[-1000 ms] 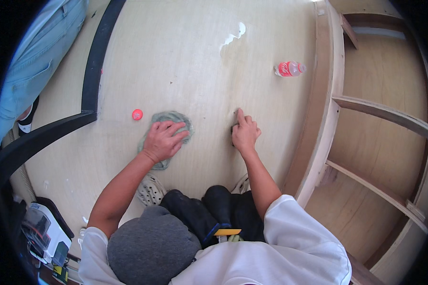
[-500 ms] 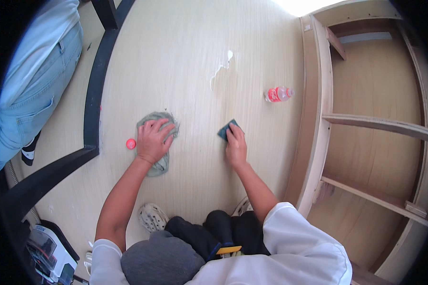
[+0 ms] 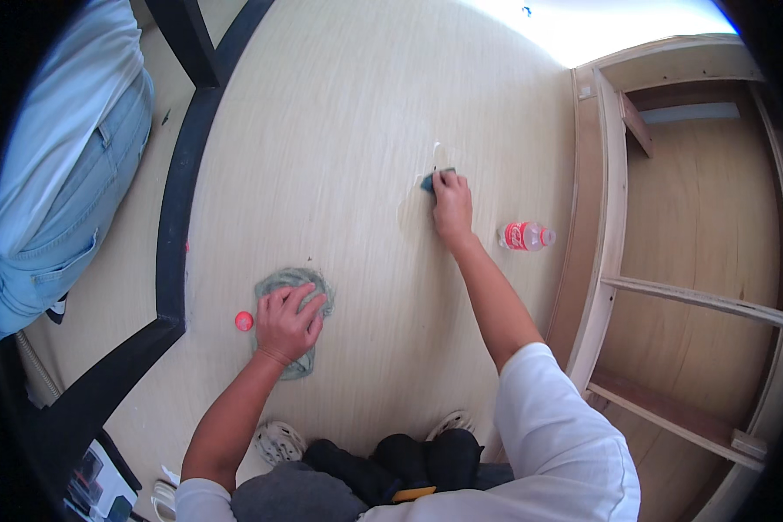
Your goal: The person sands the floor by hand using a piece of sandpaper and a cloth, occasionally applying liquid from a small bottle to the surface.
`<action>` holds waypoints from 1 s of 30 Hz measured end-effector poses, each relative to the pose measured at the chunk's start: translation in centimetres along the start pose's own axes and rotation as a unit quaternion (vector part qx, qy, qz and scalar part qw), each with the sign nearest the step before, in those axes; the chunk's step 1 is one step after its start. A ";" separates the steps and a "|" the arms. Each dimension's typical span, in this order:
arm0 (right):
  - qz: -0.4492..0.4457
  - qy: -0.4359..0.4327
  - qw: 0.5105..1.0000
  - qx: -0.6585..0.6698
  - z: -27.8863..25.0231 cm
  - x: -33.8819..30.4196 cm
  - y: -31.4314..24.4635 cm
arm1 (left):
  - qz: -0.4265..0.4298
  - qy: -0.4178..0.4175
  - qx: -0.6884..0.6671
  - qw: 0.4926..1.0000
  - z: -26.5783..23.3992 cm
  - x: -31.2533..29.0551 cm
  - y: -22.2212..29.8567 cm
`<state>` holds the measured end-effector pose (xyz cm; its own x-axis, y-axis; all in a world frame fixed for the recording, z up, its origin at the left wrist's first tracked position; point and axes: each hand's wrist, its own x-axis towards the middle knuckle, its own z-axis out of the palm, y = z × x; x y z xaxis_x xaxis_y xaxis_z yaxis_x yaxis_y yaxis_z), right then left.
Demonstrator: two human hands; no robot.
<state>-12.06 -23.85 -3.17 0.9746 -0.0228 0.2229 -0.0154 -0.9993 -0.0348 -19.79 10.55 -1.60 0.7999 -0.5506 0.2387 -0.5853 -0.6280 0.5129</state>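
My left hand (image 3: 287, 322) lies with fingers spread on a crumpled grey-green cloth (image 3: 280, 280) on the pale wood-grain floor (image 3: 348, 104). Beside that cloth sits a red bottle cap (image 3: 244, 321). Farther forward and to the right, my right hand (image 3: 454, 207) grips a dark green scouring pad (image 3: 427, 183) and presses it to the floor. The pad is at a small wet patch (image 3: 409, 209), a shiny spill of liquid partly covered by my fingers. A clear plastic bottle with a red label (image 3: 527, 236) lies on its side to the right of my right forearm.
An open wooden frame with cross slats (image 3: 696, 300) runs along the right. On the left stands a black metal frame (image 3: 172, 217), with a person in jeans (image 3: 78, 226) beyond it. A white and black device (image 3: 104, 483) is at the lower left.
My right hand has pushed the scouring pad forward onto the spill. My left hand stays on the cloth. The whole view has shifted, so floor things appear lower.
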 end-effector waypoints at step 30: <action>-0.085 -0.066 0.978 -0.181 -2.8 2.0 1.0 | 0.011 0.022 -0.001 1.000 0.4 0.4 0.5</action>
<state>-10.79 -25.00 -0.03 0.9899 0.1247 0.0674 0.0942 -0.9341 0.3443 -19.78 9.78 -1.53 0.7915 -0.5402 0.2858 -0.6030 -0.6141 0.5093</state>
